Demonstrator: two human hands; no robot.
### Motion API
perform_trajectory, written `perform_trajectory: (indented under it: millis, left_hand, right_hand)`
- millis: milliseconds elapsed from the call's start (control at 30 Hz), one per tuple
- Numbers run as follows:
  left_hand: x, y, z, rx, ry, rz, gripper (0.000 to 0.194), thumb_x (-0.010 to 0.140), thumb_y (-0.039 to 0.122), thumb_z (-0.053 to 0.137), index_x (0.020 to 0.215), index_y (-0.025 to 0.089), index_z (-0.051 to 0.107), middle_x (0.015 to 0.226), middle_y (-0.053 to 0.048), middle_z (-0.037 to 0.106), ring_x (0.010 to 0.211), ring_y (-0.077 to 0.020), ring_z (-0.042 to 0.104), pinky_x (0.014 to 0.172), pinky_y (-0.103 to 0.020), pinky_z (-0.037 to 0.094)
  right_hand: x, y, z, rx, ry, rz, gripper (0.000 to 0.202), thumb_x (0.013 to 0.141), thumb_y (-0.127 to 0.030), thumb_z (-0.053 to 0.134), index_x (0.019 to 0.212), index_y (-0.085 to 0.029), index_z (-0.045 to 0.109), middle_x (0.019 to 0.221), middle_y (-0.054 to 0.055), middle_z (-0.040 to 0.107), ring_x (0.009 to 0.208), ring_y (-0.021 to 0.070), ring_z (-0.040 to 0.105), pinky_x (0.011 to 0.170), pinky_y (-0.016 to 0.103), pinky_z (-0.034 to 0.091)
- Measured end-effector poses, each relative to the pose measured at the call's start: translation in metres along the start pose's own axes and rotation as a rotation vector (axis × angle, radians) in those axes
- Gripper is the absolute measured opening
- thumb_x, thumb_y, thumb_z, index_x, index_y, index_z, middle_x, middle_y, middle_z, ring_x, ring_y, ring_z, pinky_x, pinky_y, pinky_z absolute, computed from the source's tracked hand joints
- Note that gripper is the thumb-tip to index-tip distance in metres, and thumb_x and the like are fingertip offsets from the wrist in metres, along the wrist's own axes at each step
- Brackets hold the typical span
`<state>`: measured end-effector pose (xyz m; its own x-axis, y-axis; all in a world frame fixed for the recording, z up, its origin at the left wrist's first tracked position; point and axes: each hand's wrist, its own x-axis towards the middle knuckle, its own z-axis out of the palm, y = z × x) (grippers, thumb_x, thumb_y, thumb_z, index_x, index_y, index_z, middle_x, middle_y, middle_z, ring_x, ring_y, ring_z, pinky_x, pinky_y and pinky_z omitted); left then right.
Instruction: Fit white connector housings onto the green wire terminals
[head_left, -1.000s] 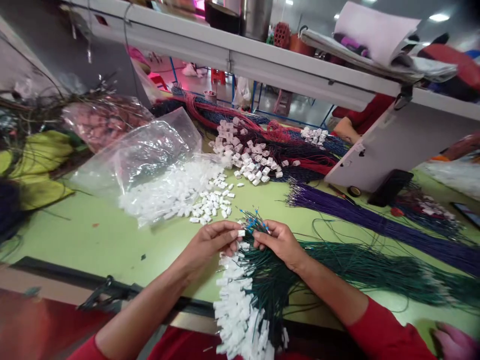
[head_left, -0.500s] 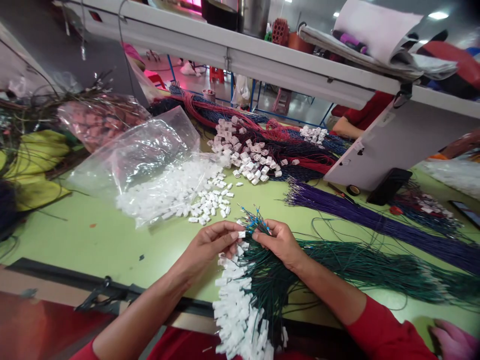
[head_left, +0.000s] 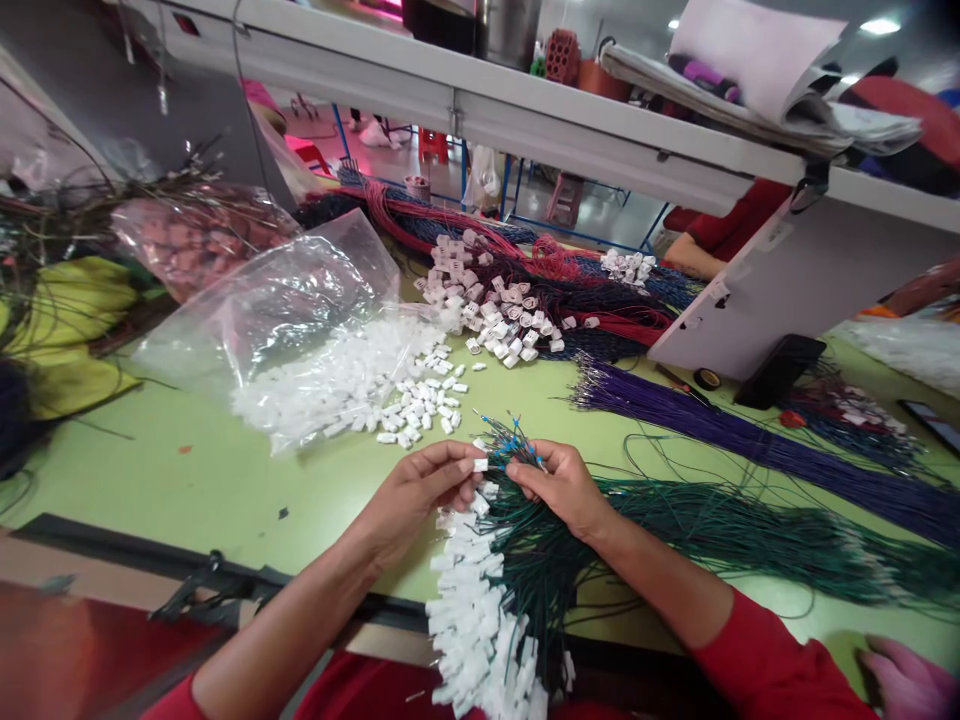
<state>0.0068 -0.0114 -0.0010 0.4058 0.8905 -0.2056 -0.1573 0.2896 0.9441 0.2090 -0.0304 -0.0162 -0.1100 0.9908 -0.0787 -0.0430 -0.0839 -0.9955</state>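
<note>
My left hand (head_left: 424,490) pinches a small white plastic connector (head_left: 481,465) between thumb and fingertips. My right hand (head_left: 562,485) grips a bundle of dark green wires (head_left: 712,540) whose blue-tipped ends (head_left: 510,440) fan out just above the fingers. The two hands meet at the connector over the green table (head_left: 187,480). Below them, green wires fitted with white connectors (head_left: 472,610) hang over the table's front edge.
A clear plastic bag (head_left: 285,320) spills loose white connectors (head_left: 412,405) to the left. Purple wires (head_left: 750,440), red and blue wire bundles (head_left: 570,290) with white housings lie behind. A grey shelf (head_left: 525,110) runs overhead. Another person's arm (head_left: 697,255) rests at the far side.
Both hands stay together at the connector and wire ends; only the view has shifted slightly.
</note>
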Motion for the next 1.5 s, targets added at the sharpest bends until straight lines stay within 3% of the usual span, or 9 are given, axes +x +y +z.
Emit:
perform_trajectory:
  millis: [500,600,700,800,900,1000,1300,1400,1500]
  left_hand:
    - [-0.002,-0.007,0.006,0.209,0.026,-0.011,0.034,0.069,0.044,0.084,0.085,0.017,0.071,0.059,0.000,0.066,0.049,-0.0093,0.053,0.049,-0.020,0.039]
    - [0.004,-0.006,-0.003,0.296,0.036,0.035,0.036,0.074,0.048,0.077,0.087,0.016,0.071,0.060,-0.001,0.065,0.049,-0.0107,0.053,0.049,-0.022,0.041]
    - [0.016,0.000,-0.018,0.561,0.191,0.249,0.036,0.079,0.047,0.071,0.095,0.016,0.070,0.069,-0.003,0.066,0.055,-0.0136,0.056,0.054,-0.026,0.045]
    - [0.030,0.009,-0.032,0.977,0.327,0.455,0.026,0.083,0.034,0.062,0.100,0.017,0.070,0.090,-0.008,0.068,0.065,-0.0167,0.060,0.064,-0.030,0.048]
    - [0.041,0.015,-0.041,1.280,0.278,0.503,0.030,0.083,0.020,0.048,0.100,0.016,0.073,0.101,-0.010,0.065,0.073,-0.0202,0.061,0.072,-0.034,0.049]
    - [0.045,0.016,-0.045,1.393,0.216,0.496,0.032,0.082,0.014,0.044,0.096,0.017,0.072,0.101,-0.011,0.063,0.078,-0.0226,0.062,0.073,-0.035,0.048]
    - [0.042,0.018,-0.044,1.336,0.184,0.497,0.021,0.084,0.023,0.051,0.089,0.019,0.071,0.096,-0.009,0.065,0.079,-0.0222,0.064,0.072,-0.033,0.047]
    - [0.035,0.018,-0.039,1.111,0.189,0.432,0.015,0.084,0.030,0.059,0.084,0.019,0.069,0.078,-0.005,0.067,0.065,-0.0179,0.061,0.062,-0.029,0.044]
    - [0.024,0.013,-0.030,0.761,0.135,0.318,0.023,0.082,0.040,0.069,0.090,0.019,0.068,0.069,-0.002,0.069,0.060,-0.0156,0.061,0.058,-0.025,0.044]
  right_hand:
    - [-0.003,0.004,-0.002,-0.054,-0.122,-0.074,0.037,0.074,-0.052,0.079,0.071,-0.019,0.063,0.057,-0.004,0.056,0.052,0.0095,0.046,0.055,0.025,0.039]
    - [0.000,0.008,-0.002,-0.035,-0.033,-0.125,0.037,0.073,-0.052,0.079,0.073,-0.018,0.066,0.064,-0.003,0.060,0.061,0.0113,0.050,0.060,0.025,0.041]
    - [0.004,0.010,-0.001,0.016,0.098,-0.159,0.035,0.071,-0.050,0.081,0.074,-0.017,0.068,0.069,-0.003,0.060,0.066,0.0115,0.050,0.065,0.025,0.041]
    - [0.005,0.010,0.000,0.041,0.104,-0.127,0.035,0.072,-0.050,0.081,0.075,-0.017,0.069,0.067,-0.002,0.061,0.064,0.0107,0.049,0.063,0.025,0.041]
    - [0.005,0.009,0.000,0.031,0.073,-0.103,0.037,0.074,-0.052,0.079,0.077,-0.017,0.071,0.065,-0.001,0.063,0.059,0.0099,0.048,0.058,0.025,0.039]
    - [0.005,0.009,-0.001,0.023,0.051,-0.095,0.038,0.075,-0.054,0.077,0.076,-0.017,0.071,0.067,0.001,0.066,0.058,0.0102,0.049,0.056,0.026,0.039]
    - [0.005,0.009,-0.003,0.036,0.016,-0.095,0.039,0.075,-0.054,0.077,0.078,-0.018,0.064,0.063,-0.001,0.066,0.051,0.0083,0.045,0.052,0.024,0.035]
    - [0.004,0.007,-0.002,0.022,0.025,-0.089,0.042,0.074,-0.057,0.077,0.076,-0.018,0.063,0.063,-0.002,0.063,0.050,0.0077,0.043,0.051,0.024,0.034]
    - [0.004,0.006,-0.001,0.005,0.033,-0.066,0.045,0.072,-0.060,0.078,0.074,-0.018,0.061,0.061,-0.004,0.057,0.049,0.0072,0.040,0.050,0.024,0.031]
